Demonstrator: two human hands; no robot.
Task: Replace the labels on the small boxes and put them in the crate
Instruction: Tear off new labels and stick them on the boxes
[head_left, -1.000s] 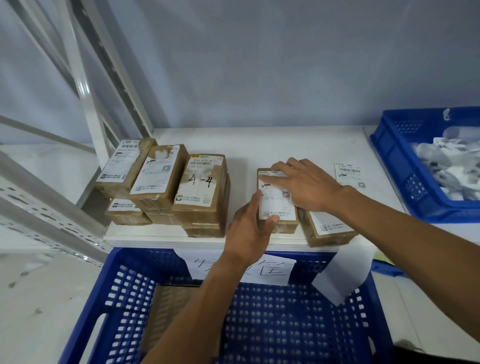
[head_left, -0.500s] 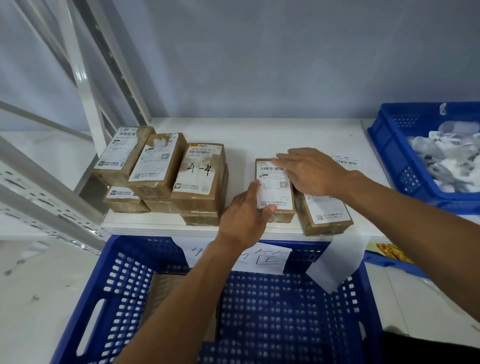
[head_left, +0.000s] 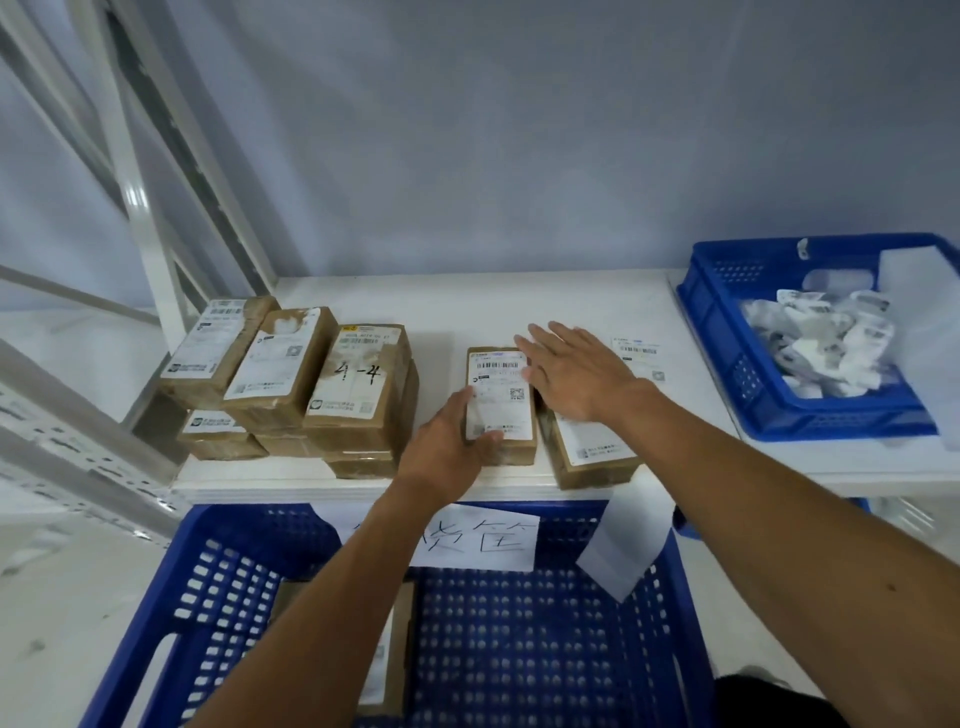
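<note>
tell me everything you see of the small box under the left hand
A small brown cardboard box lying flat on the white shelf. A white printed label with barcode and QR code covers most of its top. The left hand grips its near left corner; the right hand, flat, covers its far right edge. Another box lies beside it.

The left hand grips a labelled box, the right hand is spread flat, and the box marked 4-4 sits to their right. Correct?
One slip: the head view shows the box marked 4-4 to their left. The left hand does grip the labelled box, and the right hand is spread flat.
</note>
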